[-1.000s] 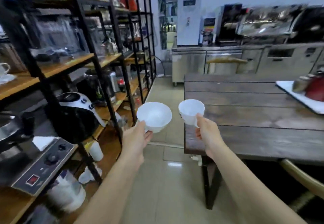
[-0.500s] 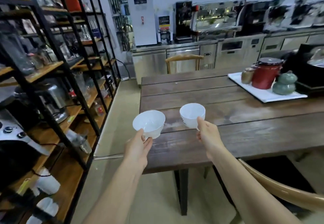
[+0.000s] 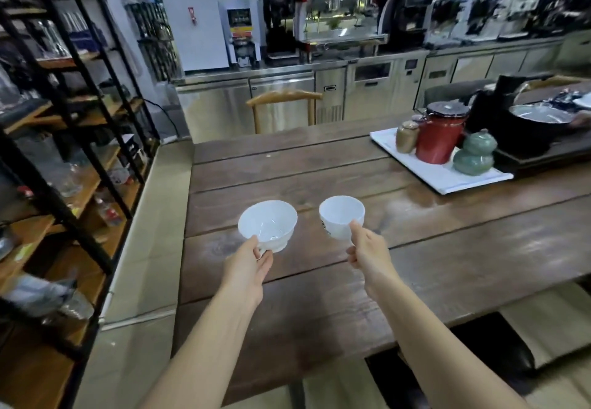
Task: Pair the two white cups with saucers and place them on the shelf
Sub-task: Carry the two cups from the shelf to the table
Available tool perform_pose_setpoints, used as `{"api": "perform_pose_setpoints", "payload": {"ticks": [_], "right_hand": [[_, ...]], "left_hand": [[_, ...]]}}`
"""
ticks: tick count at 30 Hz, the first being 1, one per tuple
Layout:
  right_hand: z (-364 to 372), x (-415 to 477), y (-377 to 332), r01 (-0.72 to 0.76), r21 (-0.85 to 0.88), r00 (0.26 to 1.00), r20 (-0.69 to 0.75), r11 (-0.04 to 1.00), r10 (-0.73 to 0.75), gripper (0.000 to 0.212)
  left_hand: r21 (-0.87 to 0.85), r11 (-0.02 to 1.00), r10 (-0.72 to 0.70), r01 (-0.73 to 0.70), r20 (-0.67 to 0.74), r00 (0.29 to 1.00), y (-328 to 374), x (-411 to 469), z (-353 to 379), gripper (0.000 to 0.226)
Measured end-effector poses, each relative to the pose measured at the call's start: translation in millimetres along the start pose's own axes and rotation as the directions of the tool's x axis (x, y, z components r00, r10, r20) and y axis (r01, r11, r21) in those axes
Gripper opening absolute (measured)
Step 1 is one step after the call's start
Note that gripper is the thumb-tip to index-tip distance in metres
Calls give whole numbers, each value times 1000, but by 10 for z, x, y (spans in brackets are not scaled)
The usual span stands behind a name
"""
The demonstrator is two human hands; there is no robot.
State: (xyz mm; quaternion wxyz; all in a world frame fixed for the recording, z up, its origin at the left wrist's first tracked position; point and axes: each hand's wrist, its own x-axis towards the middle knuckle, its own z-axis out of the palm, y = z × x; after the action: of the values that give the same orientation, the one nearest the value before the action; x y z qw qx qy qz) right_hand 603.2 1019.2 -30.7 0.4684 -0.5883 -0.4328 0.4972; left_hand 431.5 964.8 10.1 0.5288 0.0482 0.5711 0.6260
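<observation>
I hold two white cups over the near left part of a dark wooden table (image 3: 415, 264). My left hand (image 3: 248, 269) grips the wider white cup (image 3: 268, 224) by its handle. My right hand (image 3: 367, 252) grips the narrower white cup (image 3: 341, 215), which has a small dark mark on its side, also by the handle. Both cups are empty and tipped toward me. No saucer is in view. The black-framed shelf (image 3: 80, 140) with wooden boards stands along the left.
A white tray (image 3: 447, 178) at the table's far right carries a red canister (image 3: 439, 135), a green gourd jar (image 3: 475, 152) and a small brown jar (image 3: 406, 136). A wooden chair (image 3: 284, 101) stands behind the table. Steel counters with coffee machines (image 3: 342, 18) line the back wall.
My view has swung right, from the shelf to the table. Both hands, still holding the cups, now hover over the tabletop instead of the floor beside it.
</observation>
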Motion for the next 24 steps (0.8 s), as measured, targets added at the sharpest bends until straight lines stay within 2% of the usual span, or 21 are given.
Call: {"api": "perform_pose_setpoints", "payload": {"ticks": [1,4,7,10,14,19,24], "right_hand": [[-18,91,13,-7,-11,1000,-9,1000,7,39],[-90,350,69,-52,-7,999,-14,999,52,40],[-151,653,154,-98,-2,995,-16,995,98,37],[-213,984,282,-134,-24,991,7,991,134,30],[-264,1363,499,-204,-11,979,25,979,204,29],[-324,1668,716,-253,-39,966,55,967,254,27],[-343,1776,874,-246,-44,966,73,968,249,29]], "left_hand": [[9,1000,-12,12,6,1000,-13,69,80,14],[29,998,-57,56,27,998,-60,306,285,28],[24,995,-96,95,42,994,-144,601,450,26],[-15,992,-125,125,-1,992,-286,890,600,11],[-39,987,-162,159,-88,983,-490,1156,710,28],[-22,975,-223,223,-213,951,-694,1331,778,19],[26,965,-245,261,-267,932,-819,1402,803,7]]}}
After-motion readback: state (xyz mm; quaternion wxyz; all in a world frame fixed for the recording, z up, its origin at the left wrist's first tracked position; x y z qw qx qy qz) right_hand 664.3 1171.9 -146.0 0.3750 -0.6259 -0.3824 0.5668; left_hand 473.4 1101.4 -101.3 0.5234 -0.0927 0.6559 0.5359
